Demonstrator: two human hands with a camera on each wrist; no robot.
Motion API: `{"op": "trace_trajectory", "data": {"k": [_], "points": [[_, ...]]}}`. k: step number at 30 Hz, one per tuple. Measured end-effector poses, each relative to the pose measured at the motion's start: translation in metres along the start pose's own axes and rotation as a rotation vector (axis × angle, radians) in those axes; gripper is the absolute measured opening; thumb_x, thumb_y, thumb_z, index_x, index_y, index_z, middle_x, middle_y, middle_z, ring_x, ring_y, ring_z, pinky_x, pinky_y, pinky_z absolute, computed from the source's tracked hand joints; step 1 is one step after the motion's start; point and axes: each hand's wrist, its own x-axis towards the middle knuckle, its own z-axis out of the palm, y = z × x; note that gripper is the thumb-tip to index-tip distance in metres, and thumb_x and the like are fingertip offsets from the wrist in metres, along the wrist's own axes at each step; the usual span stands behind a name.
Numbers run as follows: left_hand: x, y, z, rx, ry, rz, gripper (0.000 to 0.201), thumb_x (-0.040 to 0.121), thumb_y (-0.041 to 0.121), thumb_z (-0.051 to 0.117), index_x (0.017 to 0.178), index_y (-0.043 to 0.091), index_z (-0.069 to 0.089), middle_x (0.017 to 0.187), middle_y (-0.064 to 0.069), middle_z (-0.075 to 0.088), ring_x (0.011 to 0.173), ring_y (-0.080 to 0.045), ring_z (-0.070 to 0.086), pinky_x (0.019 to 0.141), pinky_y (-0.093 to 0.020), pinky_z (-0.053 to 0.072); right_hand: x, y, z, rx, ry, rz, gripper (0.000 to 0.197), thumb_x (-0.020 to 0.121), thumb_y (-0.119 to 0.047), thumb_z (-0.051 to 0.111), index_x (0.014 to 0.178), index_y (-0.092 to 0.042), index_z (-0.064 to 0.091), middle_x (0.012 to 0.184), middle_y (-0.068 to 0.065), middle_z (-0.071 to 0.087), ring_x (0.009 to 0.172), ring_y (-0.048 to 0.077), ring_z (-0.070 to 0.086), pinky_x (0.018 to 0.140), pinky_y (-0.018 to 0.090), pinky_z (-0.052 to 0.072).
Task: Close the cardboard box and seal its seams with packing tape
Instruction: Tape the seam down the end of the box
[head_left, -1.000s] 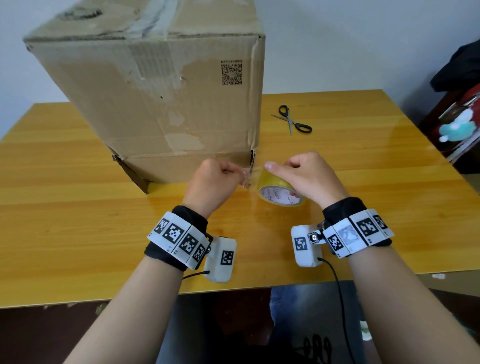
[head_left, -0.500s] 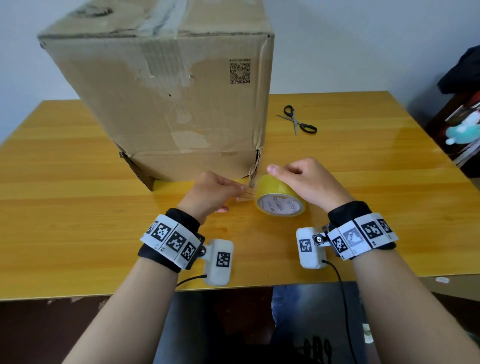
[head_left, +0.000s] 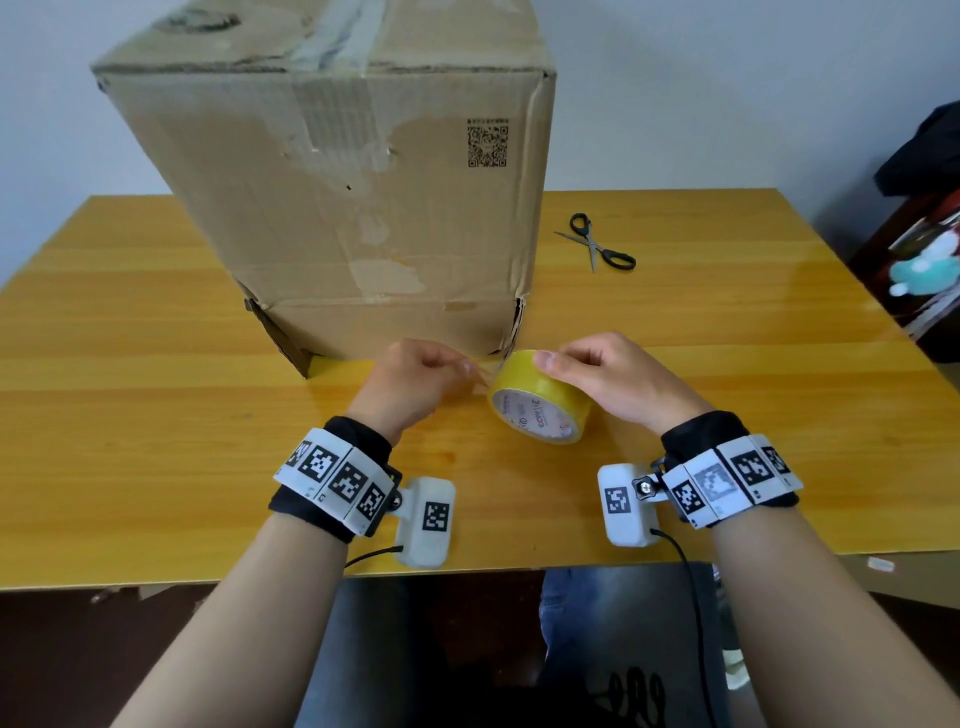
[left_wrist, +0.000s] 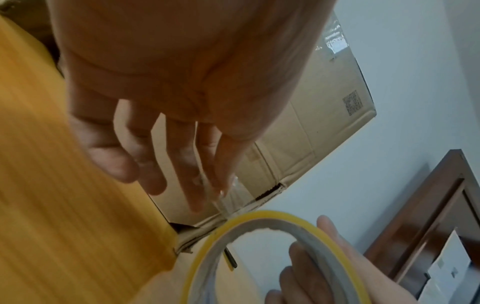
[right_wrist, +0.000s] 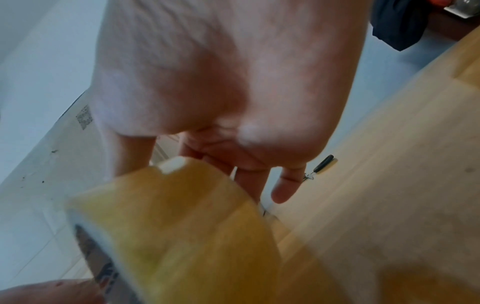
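1. Cardboard box (head_left: 332, 208) stands on the yellow wooden table (head_left: 130, 415), flaps folded shut on top; its near bottom corners look torn and gape a little.
2. We see the roll of yellow packing tape (head_left: 540, 402) on edge just in front of the box's near right corner, tilted toward us.
3. Our right hand (head_left: 608, 384) grasps the roll, thumb on its outer band and fingers curled over the far side.
4. Our left hand (head_left: 410, 384) sits just left of the roll, fingertips pinching a short clear tape end (left_wrist: 223, 197) pulled off the roll.
5. Open table lies wide to the left of the box and along the near edge (head_left: 519, 569) below both wrists; the right half is also mostly bare.
6. Black-handled scissors (head_left: 597, 247) lie to the right of the box, well apart from both hands.
7. Beyond the table's right edge, dark wooden furniture (head_left: 914, 291) holds clutter; a dark garment (head_left: 924, 150) hangs above it.
8. Box wall stands directly ahead of both hands, close behind the roll.
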Motion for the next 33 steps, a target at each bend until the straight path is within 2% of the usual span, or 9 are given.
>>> {"op": "trace_trajectory", "data": {"k": [5, 10, 13, 17, 20, 23, 25, 29, 33], "points": [[-0.001, 0.004, -0.004, -0.024, 0.106, 0.094, 0.023, 0.097, 0.022, 0.06, 0.081, 0.025, 0.075, 0.085, 0.008, 0.077, 0.081, -0.013, 0.063, 0.063, -0.026, 0.045, 0.004, -0.003, 0.001, 0.077, 0.071, -0.127, 0.05, 0.095, -0.048, 0.06, 0.059, -0.017, 0.041, 0.055, -0.01, 0.029, 0.053, 0.01, 0.029, 0.053, 0.024, 0.02], [0.0, 0.009, -0.008, 0.013, 0.107, 0.125, 0.021, 0.094, 0.023, 0.066, 0.079, 0.02, 0.079, 0.079, 0.011, 0.076, 0.071, -0.007, 0.06, 0.066, -0.027, 0.049, 0.008, -0.006, -0.001, 0.039, 0.203, -0.151, 0.056, 0.096, -0.044, 0.061, 0.059, -0.008, 0.04, 0.055, -0.006, 0.03, 0.053, 0.011, 0.029, 0.055, 0.028, 0.022], [-0.001, 0.009, -0.008, 0.056, 0.11, 0.131, 0.02, 0.092, 0.027, 0.069, 0.076, 0.021, 0.08, 0.079, 0.014, 0.076, 0.068, -0.011, 0.058, 0.073, -0.041, 0.055, 0.01, -0.009, 0.002, -0.039, 0.229, -0.15, 0.064, 0.094, -0.049, 0.061, 0.062, 0.002, 0.041, 0.057, 0.002, 0.029, 0.053, 0.014, 0.029, 0.056, 0.033, 0.021], [-0.003, 0.012, -0.013, 0.106, 0.082, 0.1, 0.019, 0.093, 0.029, 0.068, 0.078, 0.023, 0.079, 0.078, 0.015, 0.076, 0.074, -0.014, 0.065, 0.074, -0.034, 0.055, 0.011, -0.008, 0.002, -0.154, 0.23, -0.096, 0.065, 0.09, -0.051, 0.066, 0.057, -0.002, 0.04, 0.05, -0.002, 0.027, 0.046, 0.01, 0.027, 0.056, 0.028, 0.02], [-0.005, 0.017, -0.022, 0.097, 0.058, 0.083, 0.015, 0.094, 0.029, 0.067, 0.084, 0.023, 0.077, 0.074, 0.013, 0.076, 0.081, -0.024, 0.067, 0.078, -0.034, 0.055, 0.011, -0.004, 0.001, -0.233, 0.266, -0.021, 0.062, 0.086, -0.054, 0.069, 0.052, -0.011, 0.04, 0.043, -0.007, 0.025, 0.045, 0.011, 0.033, 0.069, 0.031, 0.028], [-0.005, 0.021, -0.029, 0.096, 0.058, 0.117, 0.016, 0.094, 0.025, 0.067, 0.082, 0.023, 0.078, 0.074, 0.013, 0.076, 0.083, -0.003, 0.068, 0.09, -0.031, 0.053, 0.014, -0.003, 0.003, -0.302, 0.303, 0.035, 0.063, 0.082, -0.062, 0.068, 0.052, -0.015, 0.039, 0.048, -0.004, 0.032, 0.052, 0.015, 0.041, 0.095, 0.043, 0.033], [-0.006, 0.021, -0.032, 0.105, 0.07, 0.135, 0.017, 0.094, 0.025, 0.067, 0.08, 0.024, 0.077, 0.074, 0.013, 0.076, 0.078, 0.005, 0.064, 0.09, -0.03, 0.051, 0.014, -0.004, 0.004, -0.268, 0.309, 0.046, 0.063, 0.08, -0.064, 0.068, 0.052, -0.017, 0.037, 0.048, -0.003, 0.033, 0.053, 0.015, 0.044, 0.102, 0.045, 0.028], [-0.007, 0.015, -0.037, 0.12, 0.081, 0.114, 0.019, 0.095, 0.025, 0.065, 0.082, 0.022, 0.078, 0.077, 0.014, 0.076, 0.083, -0.015, 0.068, 0.085, -0.039, 0.056, 0.009, -0.006, 0.006, -0.271, 0.281, 0.019, 0.068, 0.079, -0.071, 0.061, 0.056, -0.016, 0.03, 0.051, -0.001, 0.029, 0.053, 0.017, 0.041, 0.094, 0.039, 0.021], [-0.017, 0.021, -0.044, 0.079, 0.08, 0.137, 0.021, 0.099, 0.022, 0.06, 0.083, 0.026, 0.073, 0.076, 0.013, 0.076, 0.08, -0.004, 0.066, 0.069, -0.026, 0.05, 0.005, -0.007, 0.003, -0.159, 0.232, -0.066, 0.072, 0.079, -0.073, 0.06, 0.053, -0.012, 0.031, 0.045, -0.008, 0.024, 0.041, 0.009, 0.031, 0.074, 0.031, 0.03]]}}
